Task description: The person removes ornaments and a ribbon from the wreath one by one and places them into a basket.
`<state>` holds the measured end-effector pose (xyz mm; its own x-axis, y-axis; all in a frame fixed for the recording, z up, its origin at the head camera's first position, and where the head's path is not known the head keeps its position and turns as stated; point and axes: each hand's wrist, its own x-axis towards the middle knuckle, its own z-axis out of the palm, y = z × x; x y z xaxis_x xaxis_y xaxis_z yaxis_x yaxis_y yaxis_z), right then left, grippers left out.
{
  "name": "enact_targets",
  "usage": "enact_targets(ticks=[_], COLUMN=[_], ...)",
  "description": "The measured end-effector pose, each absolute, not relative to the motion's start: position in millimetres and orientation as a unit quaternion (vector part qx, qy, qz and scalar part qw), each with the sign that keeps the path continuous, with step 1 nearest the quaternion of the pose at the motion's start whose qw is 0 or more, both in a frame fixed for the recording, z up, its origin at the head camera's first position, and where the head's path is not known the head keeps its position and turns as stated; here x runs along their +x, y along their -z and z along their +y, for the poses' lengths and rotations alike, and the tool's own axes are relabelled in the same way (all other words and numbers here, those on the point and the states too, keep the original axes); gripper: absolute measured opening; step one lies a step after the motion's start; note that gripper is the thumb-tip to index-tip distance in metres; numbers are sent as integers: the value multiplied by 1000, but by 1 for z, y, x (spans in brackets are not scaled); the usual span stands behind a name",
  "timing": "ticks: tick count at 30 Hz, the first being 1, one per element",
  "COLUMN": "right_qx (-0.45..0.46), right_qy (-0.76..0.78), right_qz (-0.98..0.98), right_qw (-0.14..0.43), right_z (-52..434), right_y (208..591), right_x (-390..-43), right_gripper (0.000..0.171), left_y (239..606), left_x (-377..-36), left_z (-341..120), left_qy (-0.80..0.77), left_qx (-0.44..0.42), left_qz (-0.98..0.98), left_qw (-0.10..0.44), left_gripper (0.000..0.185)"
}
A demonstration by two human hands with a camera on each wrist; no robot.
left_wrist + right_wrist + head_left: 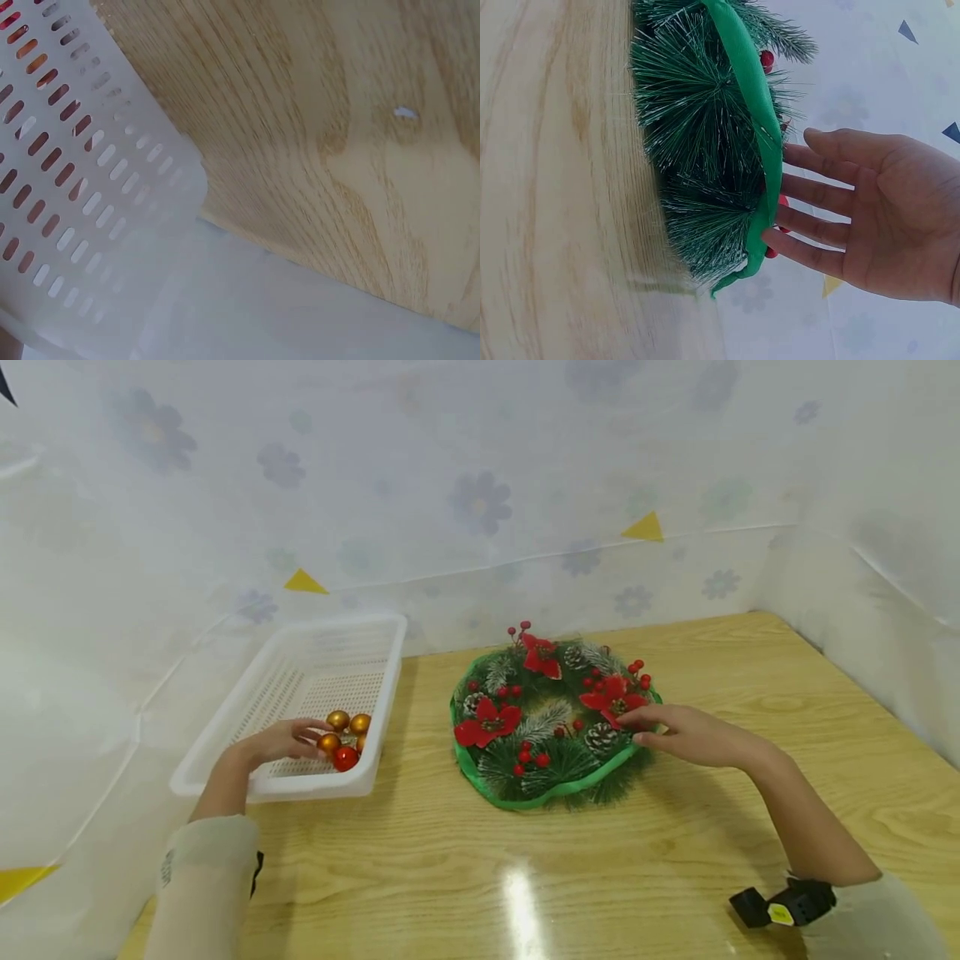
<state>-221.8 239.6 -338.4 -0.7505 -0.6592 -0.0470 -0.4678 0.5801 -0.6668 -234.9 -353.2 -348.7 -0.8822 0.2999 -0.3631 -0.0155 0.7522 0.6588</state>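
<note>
My left hand [279, 741] reaches over the near side of a white plastic basket [399, 652], its fingers loosely extended beside several shiny gold balls [338, 720] and a red ball [345, 758]. Whether the fingertips touch a ball I cannot tell. At the table's middle lies a Christmas wreath [542, 727] with red poinsettias, berries, pinecones and frosted pine sprigs. A green ribbon [517, 803] runs along its edge. My right hand [693, 737] is at the wreath's right side. In the right wrist view its fairly straight fingertips rest at the green ribbon, palm visible.
The wooden table [420, 877] carries basket and wreath. White flower-patterned sheeting [420, 460] rises behind it and at both sides, with yellow triangles [645, 527] on it. In the left wrist view the slotted basket wall blocks the hand.
</note>
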Motion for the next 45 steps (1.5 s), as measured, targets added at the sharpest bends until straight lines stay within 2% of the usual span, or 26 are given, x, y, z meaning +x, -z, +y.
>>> enact_targets(ticks=[7,17,21,27,33,37,41,45], right_qx=[-324,-323,-310,-310,-327,-346,-370,-373], right_qy=[329,336,347,352,345,312,249,210], right_qz=[874,874,877,882,880,884,894,903], right_qw=[149,135,119,48,-5,-36,-41,-32], right_z=[239,241,243,237,224,216,210,212], right_y=[338,334,332,330,333,341,348,351], right_x=[-221,-220,-220,-233,-265,-287,-300,-300], right_gripper=[40,37,36,29,26,32,31,26], left_y=[335,310,298,287,300,316,334,346], left_x=[-225,-223,-223,-218,-200,-186,-181,-185], left_z=[-351,-324,-287,-204,-122,-79,-51,-40], left_qy=[-333,-317,-301,-299,-247,-175,-76,-8], left_qx=[79,100,100,145,207,248,272,285], left_qz=[917,937,948,942,946,953,959,959], left_qw=[204,110,39,-38,-42,-12,15,0], left_gripper=[58,51,46,43,45,61,82,83])
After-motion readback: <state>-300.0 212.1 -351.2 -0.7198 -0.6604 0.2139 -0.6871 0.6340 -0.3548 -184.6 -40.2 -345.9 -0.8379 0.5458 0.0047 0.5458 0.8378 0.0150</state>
